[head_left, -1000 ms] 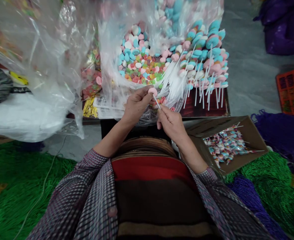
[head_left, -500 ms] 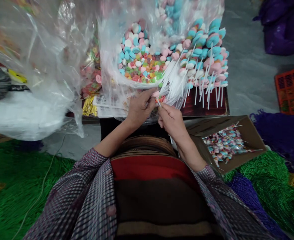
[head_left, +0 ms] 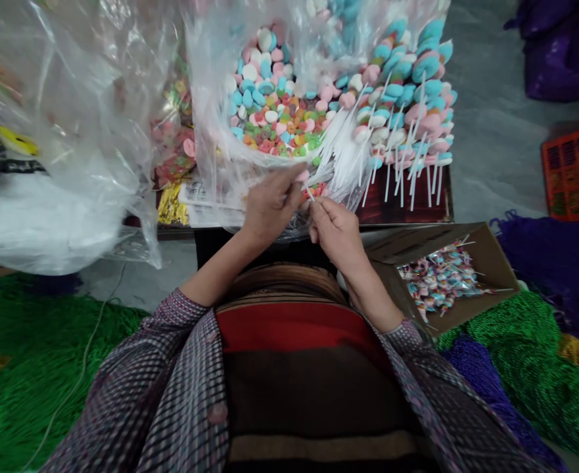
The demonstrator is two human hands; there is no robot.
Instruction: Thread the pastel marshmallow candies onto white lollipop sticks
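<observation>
Candy (head_left: pixel 302 176), pink: was held at the fingertips of the left hand (head_left: pixel 270 205), which partly covered it, over the near side of the table (head_left: pixel 390 210). Stick (head_left: pixel 311 195), white: was pinched by the right hand (head_left: pixel 337 231), lower end hidden in the grip; upper end met the candy, the join too small to make out. Loose sweets (head_left: pixel 289 125): lay just beyond both hands, partly veiled by plastic (head_left: pixel 210 125). Crate (head_left: pixel 576 172), orange: was cut off at the right edge.
</observation>
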